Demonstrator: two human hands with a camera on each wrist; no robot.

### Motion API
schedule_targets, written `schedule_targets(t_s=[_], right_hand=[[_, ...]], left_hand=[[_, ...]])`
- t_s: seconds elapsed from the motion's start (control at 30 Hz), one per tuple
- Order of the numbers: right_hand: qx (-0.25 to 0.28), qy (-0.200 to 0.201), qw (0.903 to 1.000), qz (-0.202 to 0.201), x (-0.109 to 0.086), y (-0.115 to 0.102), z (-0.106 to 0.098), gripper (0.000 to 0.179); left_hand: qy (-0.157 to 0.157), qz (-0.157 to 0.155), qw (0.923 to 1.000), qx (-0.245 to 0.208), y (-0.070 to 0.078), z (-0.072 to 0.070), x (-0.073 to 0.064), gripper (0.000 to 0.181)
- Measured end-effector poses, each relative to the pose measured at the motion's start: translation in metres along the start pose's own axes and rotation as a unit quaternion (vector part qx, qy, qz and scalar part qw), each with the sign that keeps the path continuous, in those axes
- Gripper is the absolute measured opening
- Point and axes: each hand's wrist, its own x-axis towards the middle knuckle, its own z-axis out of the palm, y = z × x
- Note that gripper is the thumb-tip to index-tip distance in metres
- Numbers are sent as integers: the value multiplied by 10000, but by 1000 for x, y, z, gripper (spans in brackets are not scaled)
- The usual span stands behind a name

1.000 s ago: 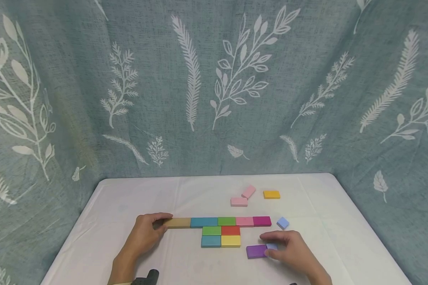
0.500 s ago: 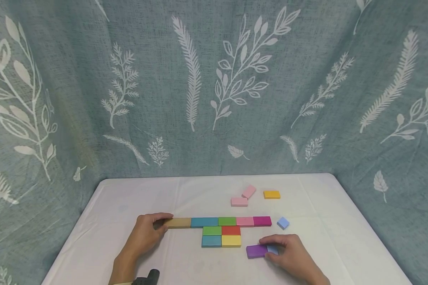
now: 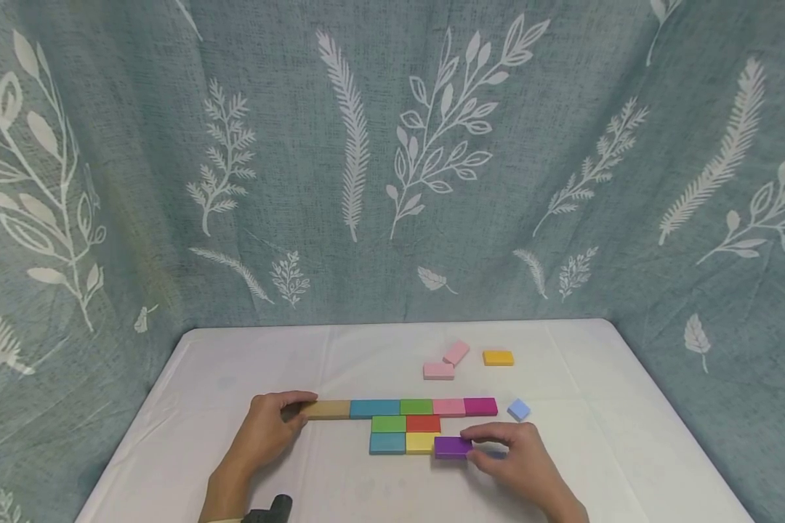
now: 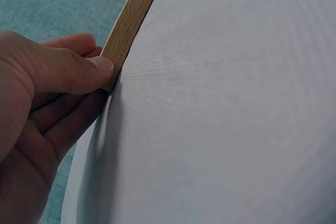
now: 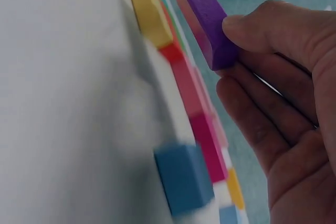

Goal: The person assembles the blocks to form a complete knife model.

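Observation:
My left hand pinches the left end of a tan wooden block; the left wrist view shows thumb and fingers on its grain. That block starts a row running right through teal, green, pink and magenta blocks. Under the row lie green and red blocks, then teal and yellow ones. My right hand pinches a purple block by its right end. In the right wrist view the purple block is raised off the cloth, and in the head view it overlaps the yellow block's right edge.
Two light pink blocks and an orange-yellow block lie farther back. A small light blue block sits right of the row. Another blue block stands below my right hand, hidden in the head view. A leaf-patterned curtain surrounds the white-covered table.
My right hand has taken hold of the purple block, lifted it and moved it left to the yellow block, away from the blue block beside it. The left hand stays put.

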Motion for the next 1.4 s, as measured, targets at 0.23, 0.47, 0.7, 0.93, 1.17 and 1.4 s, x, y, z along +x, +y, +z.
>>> schedule_targets(t_s=[0.23,0.47,0.7,0.93,1.17,1.4], right_hand=[[117,12,9981,-602,11,-13,25,29],[216,-339,9954,-869,23,-22,51,26],[278,-498,9922,-1110,34,-28,72,25],[187,-798,9936,-780,37,-32,80,27],[-271,-1025,9921,-671,37,-40,81,28],[-490,-1069,9903,-741,36,-41,81,28]], left_hand=[[-6,-10,10000,-31,0,0,-1,36],[9,6,10000,-23,1,0,0,35],[31,-16,10000,-32,1,-1,-1,35],[-18,-33,10000,-25,2,-2,0,34],[-9,-87,10000,-45,2,-3,0,35],[-22,-65,10000,-21,1,-3,2,35]])
